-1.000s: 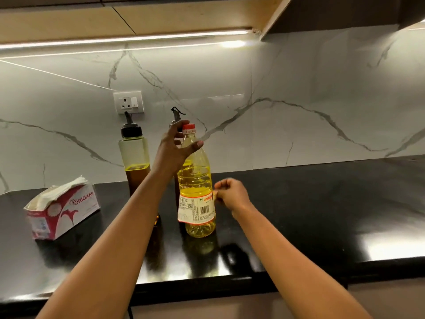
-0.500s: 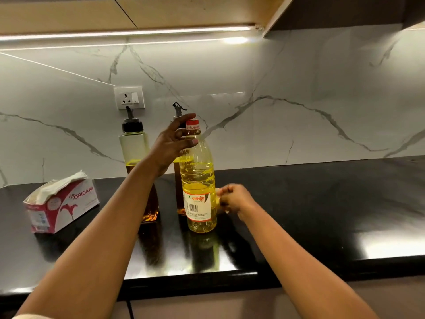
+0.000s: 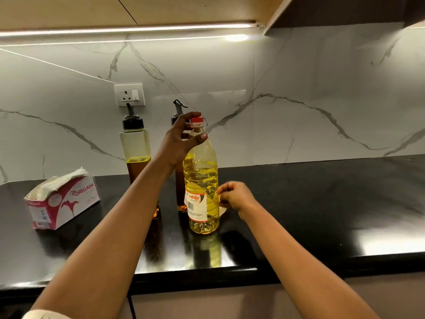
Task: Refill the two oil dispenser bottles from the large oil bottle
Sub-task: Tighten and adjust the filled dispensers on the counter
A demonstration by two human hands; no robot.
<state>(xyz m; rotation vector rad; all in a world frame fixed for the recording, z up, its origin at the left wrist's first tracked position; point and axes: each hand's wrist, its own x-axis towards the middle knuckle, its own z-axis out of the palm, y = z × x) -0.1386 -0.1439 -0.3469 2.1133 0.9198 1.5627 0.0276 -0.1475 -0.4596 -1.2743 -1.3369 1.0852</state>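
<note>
Black counter point(image 3: 322, 203), two dispenser bottles point(image 3: 134, 143) point(image 3: 180, 192), one large oil bottle point(image 3: 201, 176), one tissue box point(image 3: 66, 201)

Glossy black surface point(image 3: 322, 203), bearing a large oil bottle point(image 3: 202, 178) upright; dispenser bottle point(image 3: 180, 192) just behind it, second dispenser bottle point(image 3: 135, 143) behind-left, tissue box point(image 3: 66, 201) well left.

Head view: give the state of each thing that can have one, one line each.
large oil bottle: upright, capped, mostly full.
left dispenser bottle: upright, capped, partly full.
right dispenser bottle: upright, capped, level hidden.
tissue box: open, tissues poking out.
left hand: grips the large oil bottle's neck.
right hand: fingers curled beside the large oil bottle; grasp unclear.
</note>
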